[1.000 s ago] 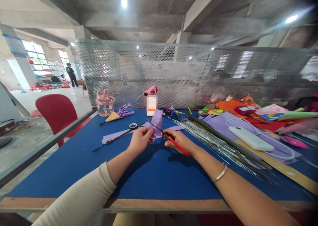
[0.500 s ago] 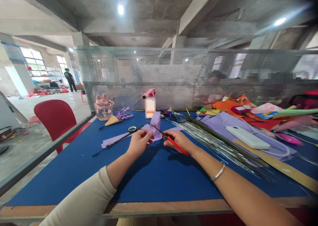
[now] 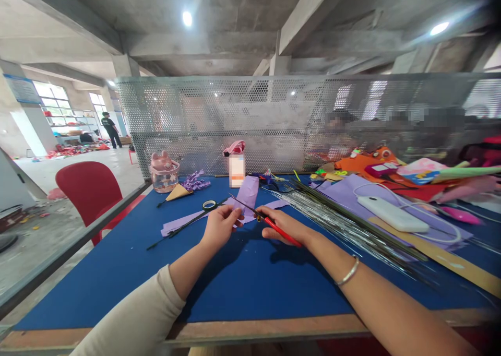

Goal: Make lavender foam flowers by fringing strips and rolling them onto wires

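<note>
My left hand (image 3: 221, 224) pinches the lower end of a purple paper strip (image 3: 248, 193), which stands up and leans to the right. In my right hand (image 3: 282, 223) is a pair of scissors (image 3: 284, 232) with red handles, their dark blades lying across the strip close to my left fingertips. Beneath and behind the hands, more purple paper (image 3: 176, 225) lies flat on the blue table. A dark green wire stem (image 3: 182, 224) rests over that paper, and a roll of tape (image 3: 209, 205) sits beside it.
Right of my hands lies a long bundle of silver and green wires (image 3: 336, 215). Beyond it are purple sheets (image 3: 344, 191) and a white power bank (image 3: 391, 214) with a cable. A pink clear bottle (image 3: 165, 176) stands at the back left, before a perforated metal screen (image 3: 203, 121).
The upper part of the purple strip has tilted further right. The scissors have shifted slightly, and the whole view has moved a little.
</note>
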`<state>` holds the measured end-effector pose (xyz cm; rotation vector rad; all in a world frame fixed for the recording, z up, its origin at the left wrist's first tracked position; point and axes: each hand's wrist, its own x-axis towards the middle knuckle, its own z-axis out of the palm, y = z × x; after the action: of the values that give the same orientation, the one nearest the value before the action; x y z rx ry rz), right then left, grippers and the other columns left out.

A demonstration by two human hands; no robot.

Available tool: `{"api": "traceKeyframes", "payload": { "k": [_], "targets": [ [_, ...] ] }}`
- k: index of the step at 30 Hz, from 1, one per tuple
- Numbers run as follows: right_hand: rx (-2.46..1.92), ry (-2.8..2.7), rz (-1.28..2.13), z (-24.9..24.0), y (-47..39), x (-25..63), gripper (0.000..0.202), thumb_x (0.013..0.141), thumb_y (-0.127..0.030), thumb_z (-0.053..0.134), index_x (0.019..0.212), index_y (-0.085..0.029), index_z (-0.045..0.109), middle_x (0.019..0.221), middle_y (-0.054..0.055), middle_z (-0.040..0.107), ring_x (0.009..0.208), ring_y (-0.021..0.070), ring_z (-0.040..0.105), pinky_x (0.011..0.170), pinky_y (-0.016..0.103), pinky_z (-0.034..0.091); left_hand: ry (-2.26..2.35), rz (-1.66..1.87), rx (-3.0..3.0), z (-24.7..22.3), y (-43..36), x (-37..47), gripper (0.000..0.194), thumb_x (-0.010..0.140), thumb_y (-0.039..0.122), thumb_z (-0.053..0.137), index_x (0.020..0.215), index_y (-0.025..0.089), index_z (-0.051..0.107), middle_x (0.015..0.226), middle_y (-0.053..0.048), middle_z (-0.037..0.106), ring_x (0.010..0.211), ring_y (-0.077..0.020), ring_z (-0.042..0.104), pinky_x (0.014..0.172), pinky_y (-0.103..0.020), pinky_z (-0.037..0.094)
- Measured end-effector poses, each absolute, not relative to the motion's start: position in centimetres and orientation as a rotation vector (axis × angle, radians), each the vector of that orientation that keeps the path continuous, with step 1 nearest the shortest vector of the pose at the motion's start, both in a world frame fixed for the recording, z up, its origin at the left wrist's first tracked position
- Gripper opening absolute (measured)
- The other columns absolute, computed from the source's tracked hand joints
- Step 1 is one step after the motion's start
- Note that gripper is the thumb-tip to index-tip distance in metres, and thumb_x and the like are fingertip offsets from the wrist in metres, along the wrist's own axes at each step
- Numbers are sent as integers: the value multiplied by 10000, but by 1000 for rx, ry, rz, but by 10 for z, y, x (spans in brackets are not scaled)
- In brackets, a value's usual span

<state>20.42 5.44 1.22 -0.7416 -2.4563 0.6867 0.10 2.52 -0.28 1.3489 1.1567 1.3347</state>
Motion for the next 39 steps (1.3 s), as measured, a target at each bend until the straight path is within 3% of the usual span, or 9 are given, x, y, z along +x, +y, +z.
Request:
{"api": "traceKeyframes", "payload": {
  "k": [6, 20, 24, 29, 36, 39],
  "targets": [
    [-796, -2407, 724, 8, 57, 204, 697, 746, -758, 459, 1025, -124, 538, 752, 7, 476, 617, 116, 359, 565, 252, 341, 1141, 1330, 1369, -4, 26, 1, 379, 692, 526, 635, 747, 151, 606, 706, -26, 662, 567, -113, 599, 469, -189, 399],
    [-899, -2309, 713, 4, 65, 206, 578, 754, -622, 578, 993, -97, 607, 697, 11, 535, 566, 109, 397, 532, 236, 344, 1093, 1390, 1235, -5, 28, 0, 416, 640, 511, 704, 812, 148, 595, 718, -35, 668, 567, -121, 621, 453, -186, 391],
    [-907, -2303, 728, 4, 64, 207, 588, 750, -629, 583, 1014, -104, 598, 739, 24, 555, 591, 119, 426, 558, 245, 368, 1090, 1396, 1239, -5, 28, 0, 419, 635, 519, 707, 808, 149, 612, 705, -35, 668, 574, -126, 623, 462, -191, 397],
    [-768, -2406, 759, 10, 61, 210, 704, 758, -695, 524, 1161, -120, 484, 868, 52, 546, 663, 133, 424, 615, 264, 396, 1120, 1438, 1189, -3, 28, 0, 416, 629, 516, 708, 811, 152, 616, 698, -29, 667, 565, -121, 616, 467, -196, 403],
    [-685, -2469, 740, 11, 57, 207, 760, 748, -767, 441, 1150, -123, 467, 917, 64, 531, 748, 156, 447, 683, 286, 411, 1162, 1446, 1241, -3, 28, -1, 382, 669, 506, 679, 807, 154, 621, 705, -28, 668, 577, -122, 619, 472, -192, 408],
    [-673, -2444, 785, 9, 57, 205, 727, 763, -756, 434, 1138, -135, 473, 880, 47, 518, 711, 141, 426, 640, 269, 393, 1139, 1406, 1284, -4, 28, -1, 387, 673, 513, 673, 813, 155, 628, 711, -31, 671, 586, -126, 624, 470, -190, 406]
  ]
}}
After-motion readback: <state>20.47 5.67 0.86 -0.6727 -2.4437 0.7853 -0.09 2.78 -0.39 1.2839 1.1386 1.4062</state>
